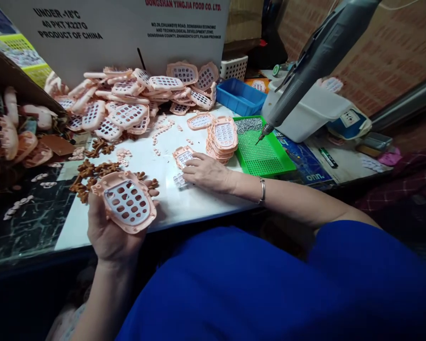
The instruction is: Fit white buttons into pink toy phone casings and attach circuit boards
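My left hand (115,232) grips a pink plastic shell (147,208) from below, thumb at its left edge and fingertips showing at its right. A white panel with rows of holes (129,201) sits inside that shell. My right hand (208,173) reaches over the white tabletop with its fingers stretched out and slightly bent. Its fingertips are at a small clear button pad (180,181) and in front of another pink shell (182,155); whether they press on either is hard to see. Behind that hand stands a stack of pink shells (224,135).
A heap of pink shells (128,113) leans near a white carton (120,28). Brown rubbery parts (88,177) lie left. A green tray (266,156) holds small screws (249,125), under a hanging electric screwdriver (287,99). Beyond are a blue bin (239,97) and white tub (298,118).
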`<state>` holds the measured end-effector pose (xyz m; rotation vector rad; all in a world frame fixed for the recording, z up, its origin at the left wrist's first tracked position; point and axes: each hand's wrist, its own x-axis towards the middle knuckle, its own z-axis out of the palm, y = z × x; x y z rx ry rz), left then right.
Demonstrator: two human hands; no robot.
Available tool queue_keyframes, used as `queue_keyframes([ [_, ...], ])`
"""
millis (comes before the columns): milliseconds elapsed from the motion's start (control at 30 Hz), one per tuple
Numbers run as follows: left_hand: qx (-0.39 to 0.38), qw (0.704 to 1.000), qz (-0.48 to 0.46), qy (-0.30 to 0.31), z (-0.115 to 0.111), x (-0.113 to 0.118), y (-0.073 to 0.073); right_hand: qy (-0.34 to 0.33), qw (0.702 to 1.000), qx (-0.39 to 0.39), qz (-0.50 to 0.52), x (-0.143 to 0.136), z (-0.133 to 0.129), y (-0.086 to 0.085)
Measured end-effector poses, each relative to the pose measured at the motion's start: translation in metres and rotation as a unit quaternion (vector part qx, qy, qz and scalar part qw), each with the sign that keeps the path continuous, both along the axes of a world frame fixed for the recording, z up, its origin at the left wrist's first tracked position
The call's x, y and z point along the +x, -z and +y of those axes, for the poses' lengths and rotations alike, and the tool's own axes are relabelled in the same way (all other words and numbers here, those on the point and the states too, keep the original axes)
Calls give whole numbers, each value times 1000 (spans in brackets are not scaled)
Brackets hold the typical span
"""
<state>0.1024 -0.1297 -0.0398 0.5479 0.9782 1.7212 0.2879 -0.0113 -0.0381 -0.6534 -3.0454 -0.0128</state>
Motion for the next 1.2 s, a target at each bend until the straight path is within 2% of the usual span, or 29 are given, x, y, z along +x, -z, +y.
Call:
queue_keyframes([
  [67, 8, 1000, 6, 4, 2, 5, 0, 66, 990, -79, 99, -2, -1, -3],
  [100, 8, 1000, 7, 3, 4, 8, 0, 106, 970, -139, 167, -2, -2, -6],
  [133, 6, 1000, 8, 4, 5, 12, 0, 143, 938, -211, 234, -3, -4, -10],
  [200, -4, 1000, 6, 8, 9, 20, -1, 187, 852, -359, 332, -5, -8, -16],
  [267, -15, 1000, -2, 5, 13, 28, -1, 202, 777, -468, 369, -6, -11, -21],
  [333, -23, 1000, -13, -2, 17, 35, 0, 214, 739, -516, 376, -8, -14, -24],
  [400, -28, 999, -24, -9, 20, 41, 2, 220, 727, -527, 381, -9, -15, -25],
  [467, -29, 999, -29, -9, 22, 46, 4, 216, 729, -524, 384, -10, -16, -25],
  [533, -24, 999, -28, -9, 24, 49, 6, 207, 748, -497, 388, -10, -17, -23],
  [733, 1, 999, -30, -27, 24, 53, 11, 174, 853, -323, 371, -10, -19, -18],
  [800, -10, 999, -38, -21, 24, 52, 10, 128, 892, -241, 361, -8, -18, -19],
  [867, -32, 998, -60, 2, 25, 51, 8, 49, 924, -152, 347, -6, -17, -20],
  [933, -57, 993, -90, 40, 24, 47, 7, -43, 932, -103, 345, -5, -15, -19],
  [1033, -83, 982, -128, 110, 22, 42, 8, -143, 925, -114, 332, -4, -13, -14],
  [1100, -85, 975, -135, 152, 20, 40, 9, -171, 932, -125, 295, -4, -12, -10],
  [1200, -67, 974, -120, 178, 17, 40, 12, -173, 952, -92, 234, -4, -8, -8],
])
